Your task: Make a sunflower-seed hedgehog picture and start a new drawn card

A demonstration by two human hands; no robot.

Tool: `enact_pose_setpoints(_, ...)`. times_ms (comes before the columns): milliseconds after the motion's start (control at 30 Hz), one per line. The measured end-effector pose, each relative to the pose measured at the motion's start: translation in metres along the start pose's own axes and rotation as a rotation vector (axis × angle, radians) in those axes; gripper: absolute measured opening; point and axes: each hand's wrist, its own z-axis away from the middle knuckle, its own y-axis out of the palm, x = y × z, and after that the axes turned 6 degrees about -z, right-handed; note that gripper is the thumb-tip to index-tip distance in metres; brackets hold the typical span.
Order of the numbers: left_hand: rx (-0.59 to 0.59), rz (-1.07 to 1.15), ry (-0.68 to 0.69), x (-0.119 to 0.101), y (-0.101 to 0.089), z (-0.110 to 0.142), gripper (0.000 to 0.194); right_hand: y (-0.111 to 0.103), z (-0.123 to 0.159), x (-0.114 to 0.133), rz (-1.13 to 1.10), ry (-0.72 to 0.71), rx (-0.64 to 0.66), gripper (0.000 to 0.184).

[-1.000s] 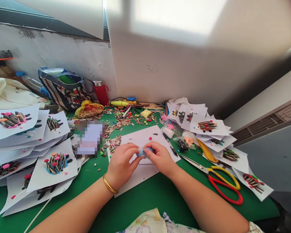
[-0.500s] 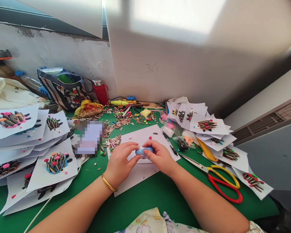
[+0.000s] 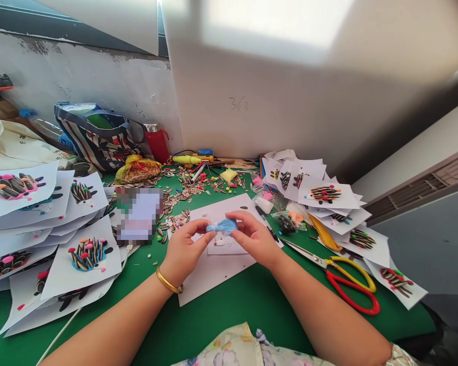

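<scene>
Between my two hands is a lump of blue modelling clay (image 3: 227, 224) in clear plastic wrap. My left hand (image 3: 185, 245) pinches its left end, where the wrap shows, with thumb and fingertips; a gold bangle (image 3: 169, 280) circles that wrist. My right hand (image 3: 258, 239) grips the clay's right end between thumb and fingers. Right under the clay lies a small white card (image 3: 232, 247) bearing a line drawing and a red dot, partly hidden by the hands. It rests on a larger white sheet (image 3: 208, 284).
Piles of cards decorated with seeds stand left (image 3: 89, 254) and right (image 3: 328, 195). Scissors (image 3: 351, 284) lie right, near a black pen (image 3: 266, 221). Loose sunflower seeds (image 3: 171, 201) spread behind the sheet. A phone (image 3: 139, 216) with a cable (image 3: 63, 333) sits left.
My hands have drawn a little apart and lifted slightly, showing more of the blue clay and its wrap. More of the drawing on the card beneath is now visible.
</scene>
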Motion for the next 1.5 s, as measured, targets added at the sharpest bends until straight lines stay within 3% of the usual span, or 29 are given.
enact_pose_setpoints(133,0.029,-0.025,0.014,-0.003,-0.001,0.000,0.019,0.002,0.000,-0.002,0.125,-0.051,0.041,0.041)
enact_pose_setpoints(367,0.129,-0.142,0.128,-0.001,0.001,0.002,0.023,0.007,0.000,0.002,0.206,-0.039,0.046,0.023)
enact_pose_setpoints(533,0.172,-0.139,0.138,-0.003,0.002,0.006,0.022,0.010,0.001,0.006,0.261,-0.046,0.021,0.013)
enact_pose_setpoints(700,0.131,-0.140,0.153,-0.009,0.000,0.004,0.011,0.008,0.001,0.008,0.305,-0.045,0.047,0.009)
enact_pose_setpoints(867,0.091,-0.123,0.082,-0.010,0.000,0.002,0.009,0.006,0.001,0.005,0.512,-0.113,0.179,0.016)
enact_pose_setpoints(1000,0.133,-0.136,0.082,-0.013,0.002,0.006,0.011,0.011,0.002,0.002,0.679,-0.153,0.216,0.034)
enact_pose_setpoints(1167,0.117,-0.165,0.136,-0.020,0.002,0.009,0.010,0.014,0.002,0.001,0.873,-0.180,0.269,0.015)
enact_pose_setpoints(1333,0.109,-0.176,0.190,-0.019,-0.001,0.009,0.012,0.012,0.002,-0.001,0.825,-0.170,0.246,0.016)
enact_pose_setpoints(1500,0.113,-0.162,0.283,-0.011,-0.005,0.005,0.014,0.005,0.002,0.008,0.531,-0.065,0.197,0.027)
